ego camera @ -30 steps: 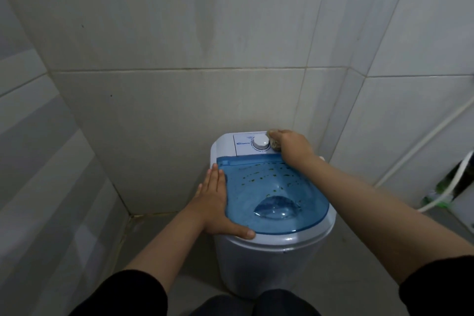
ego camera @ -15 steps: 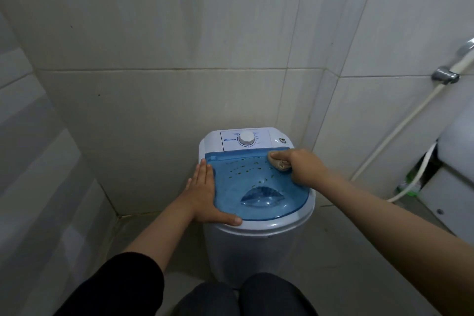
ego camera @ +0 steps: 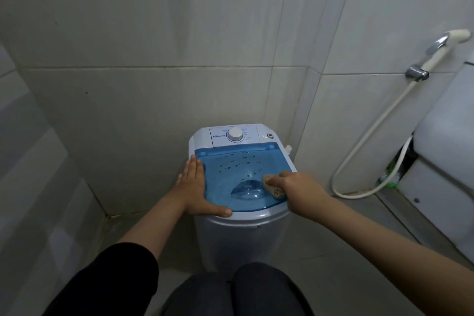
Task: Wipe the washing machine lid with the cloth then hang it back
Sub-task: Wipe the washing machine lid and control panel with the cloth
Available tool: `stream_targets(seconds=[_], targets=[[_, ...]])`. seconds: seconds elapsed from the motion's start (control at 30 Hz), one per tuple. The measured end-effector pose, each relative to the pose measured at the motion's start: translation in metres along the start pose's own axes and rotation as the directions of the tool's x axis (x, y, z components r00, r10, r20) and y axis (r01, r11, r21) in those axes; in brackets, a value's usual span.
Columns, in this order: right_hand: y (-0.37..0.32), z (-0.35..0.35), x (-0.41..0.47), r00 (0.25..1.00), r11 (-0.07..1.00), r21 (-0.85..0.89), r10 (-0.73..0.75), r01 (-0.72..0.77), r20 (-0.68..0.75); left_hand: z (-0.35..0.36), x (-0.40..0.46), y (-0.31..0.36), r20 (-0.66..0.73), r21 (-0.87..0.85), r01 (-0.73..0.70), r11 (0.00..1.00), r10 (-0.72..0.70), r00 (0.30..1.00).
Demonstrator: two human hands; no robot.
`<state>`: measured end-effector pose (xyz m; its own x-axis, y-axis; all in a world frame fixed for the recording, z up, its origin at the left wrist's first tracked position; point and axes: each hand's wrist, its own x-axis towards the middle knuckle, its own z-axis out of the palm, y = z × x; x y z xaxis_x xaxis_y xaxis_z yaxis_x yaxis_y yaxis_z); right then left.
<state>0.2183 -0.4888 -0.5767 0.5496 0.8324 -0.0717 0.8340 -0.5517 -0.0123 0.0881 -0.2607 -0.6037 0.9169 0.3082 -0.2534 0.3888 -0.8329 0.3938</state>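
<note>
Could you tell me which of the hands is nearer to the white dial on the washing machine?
Left, though narrowly. The left hand lies flat along the lid's left edge, below-left of the dial; the right hand holds the cloth at the lid's front right.

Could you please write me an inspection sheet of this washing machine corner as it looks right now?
Surface: blue lid shut, dark specks toward the back.
Job's things: tan cloth bunched on the lid's right side.
Clutter: nothing seen on the washing machine.
Hands: left hand flat on the lid's left edge; right hand pressing the cloth.
Cables: white hose loops from a wall sprayer.
Surroundings: tiled walls, tiled floor.
</note>
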Motion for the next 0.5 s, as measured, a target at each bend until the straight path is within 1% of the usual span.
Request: stream_targets(seconds=[0.07, 0.13, 0.2, 0.23, 0.27, 0.3, 0.37, 0.43, 0.5], targets=[[-0.004, -0.015, -0.001, 0.997, 0.999, -0.042, -0.027, 0.031, 0.078, -0.001, 0.000, 0.001, 0.004, 0.004, -0.003, 1.000, 0.003, 1.000], [-0.004, -0.038, 0.007, 0.982, 0.999, -0.024, -0.028, 0.033, 0.188, -0.001, -0.001, 0.002, 0.005, 0.005, -0.004, 1.000, 0.003, 1.000], [-0.002, -0.062, 0.023, 0.951, 1.000, 0.013, -0.016, 0.013, 0.308, -0.001, -0.001, 0.002, 0.002, 0.007, 0.002, 1.000, -0.002, 1.000], [-0.001, -0.070, 0.034, 0.943, 1.000, 0.030, -0.016, 0.006, 0.332, -0.001, -0.001, 0.001, 0.000, 0.007, 0.006, 1.000, -0.006, 1.000], [0.000, -0.076, 0.044, 0.950, 0.999, 0.040, -0.015, 0.003, 0.311, 0.000, -0.001, 0.001, -0.001, 0.005, 0.004, 1.000, -0.004, 1.000], [-0.001, -0.079, 0.055, 0.967, 0.999, 0.049, -0.014, 0.001, 0.254, 0.000, -0.001, 0.001, -0.002, 0.003, 0.001, 1.000, -0.001, 1.000], [-0.003, -0.079, 0.079, 0.996, 0.998, 0.065, -0.001, -0.005, 0.088, 0.001, 0.001, 0.000, -0.008, 0.001, 0.003, 1.000, -0.003, 1.000], [-0.008, -0.073, 0.101, 0.998, 0.995, 0.099, 0.024, -0.018, -0.053, 0.001, 0.002, 0.000, -0.007, -0.002, 0.004, 1.000, -0.004, 1.000], [-0.013, -0.064, 0.118, 0.992, 0.990, 0.134, 0.057, -0.041, -0.116, 0.002, 0.003, -0.001, -0.008, -0.005, 0.009, 1.000, -0.009, 1.000]])
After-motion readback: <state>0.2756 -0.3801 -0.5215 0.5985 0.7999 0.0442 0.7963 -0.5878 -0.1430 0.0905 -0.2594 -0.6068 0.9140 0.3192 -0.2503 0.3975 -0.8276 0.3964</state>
